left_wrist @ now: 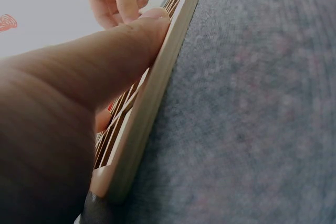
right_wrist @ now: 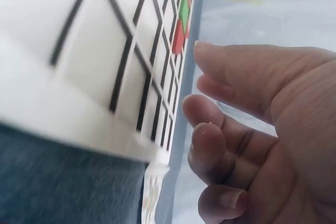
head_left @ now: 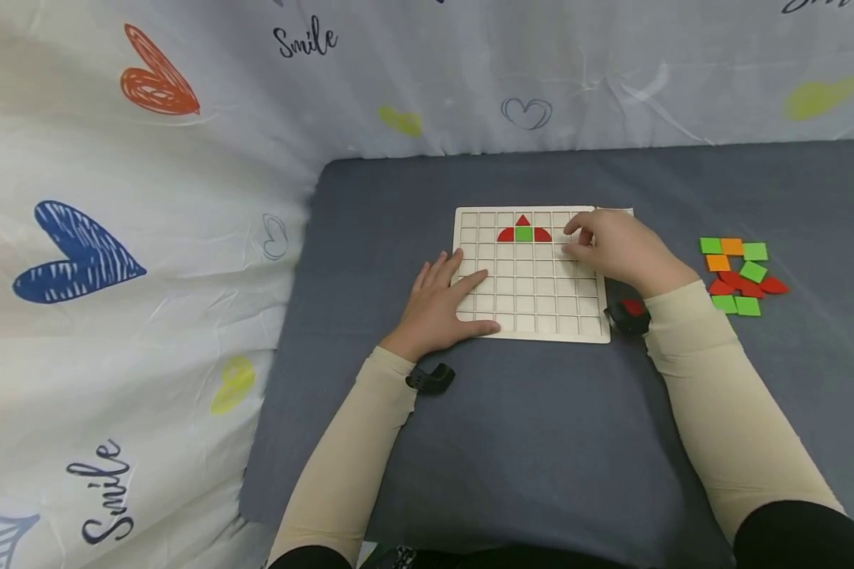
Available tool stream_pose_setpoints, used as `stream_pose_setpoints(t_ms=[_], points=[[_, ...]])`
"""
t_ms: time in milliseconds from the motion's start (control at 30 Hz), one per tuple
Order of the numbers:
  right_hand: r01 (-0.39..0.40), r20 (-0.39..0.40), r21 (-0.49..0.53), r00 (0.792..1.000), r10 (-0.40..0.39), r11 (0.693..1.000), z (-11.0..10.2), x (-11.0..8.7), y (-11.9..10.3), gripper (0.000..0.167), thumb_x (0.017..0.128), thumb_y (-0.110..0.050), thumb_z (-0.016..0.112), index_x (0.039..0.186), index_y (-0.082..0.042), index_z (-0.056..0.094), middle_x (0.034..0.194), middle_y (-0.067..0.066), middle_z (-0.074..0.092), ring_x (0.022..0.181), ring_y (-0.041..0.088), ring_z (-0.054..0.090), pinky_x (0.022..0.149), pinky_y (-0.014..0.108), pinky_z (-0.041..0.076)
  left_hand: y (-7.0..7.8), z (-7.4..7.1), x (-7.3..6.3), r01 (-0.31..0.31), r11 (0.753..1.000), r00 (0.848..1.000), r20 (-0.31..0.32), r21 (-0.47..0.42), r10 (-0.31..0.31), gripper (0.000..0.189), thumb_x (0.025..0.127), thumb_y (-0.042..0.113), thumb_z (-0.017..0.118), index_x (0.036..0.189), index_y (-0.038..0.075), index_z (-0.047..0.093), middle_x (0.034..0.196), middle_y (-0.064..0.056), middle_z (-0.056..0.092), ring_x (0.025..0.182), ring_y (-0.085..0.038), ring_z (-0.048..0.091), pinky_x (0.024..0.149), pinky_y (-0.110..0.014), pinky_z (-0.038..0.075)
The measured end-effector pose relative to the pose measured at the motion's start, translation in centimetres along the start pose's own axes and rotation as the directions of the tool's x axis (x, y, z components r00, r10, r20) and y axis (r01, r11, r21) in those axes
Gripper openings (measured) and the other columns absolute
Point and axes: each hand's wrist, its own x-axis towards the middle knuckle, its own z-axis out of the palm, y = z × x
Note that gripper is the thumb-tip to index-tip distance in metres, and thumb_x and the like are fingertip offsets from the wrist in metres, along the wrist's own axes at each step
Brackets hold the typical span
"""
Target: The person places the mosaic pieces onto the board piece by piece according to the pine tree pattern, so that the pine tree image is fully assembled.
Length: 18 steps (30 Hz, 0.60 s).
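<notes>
A pale wooden grid board [head_left: 534, 304] lies on the grey cloth. Near its top edge, a green square tile [head_left: 523, 234] sits in a cell between two red rounded tiles [head_left: 506, 235], with a red triangle tile [head_left: 523, 221] directly above it. My left hand [head_left: 437, 304] rests on the board's left side, fingers spread and thumb along the near edge. Over the upper right part of the board hovers my right hand [head_left: 622, 249], its fingers loosely bent. The right wrist view shows a gap between thumb and fingertips [right_wrist: 202, 109], with nothing held there.
Loose green, orange and red tiles [head_left: 747, 307] lie in a group on the grey cloth [head_left: 512, 442], right of the board. A thin white edge [head_left: 622, 210] sticks out behind the board's upper right corner. A white printed curtain [head_left: 206, 158] hangs along the back and left.
</notes>
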Motion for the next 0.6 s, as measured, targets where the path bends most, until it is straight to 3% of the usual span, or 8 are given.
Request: stream_pose_setpoints(t_ms=[600], points=[[-0.113,-0.071,0.009,0.991,0.113,0.994,-0.2,-4.5,2.9,0.032,0.099,-0.025,0.073,0.12,-0.001,0.07,0.088,0.013,0.064,0.067,0.026,0.054,0.059,0.038,0.043,0.3,-0.1,0.0,-0.003,1.0,1.0,-0.003,0.002,0.003,0.092,0.085,0.072,0.074,0.162,0.031,0.044,0.177,-0.005,0.01,0.164,-0.026,0.0,0.131,-0.042,-0.007]])
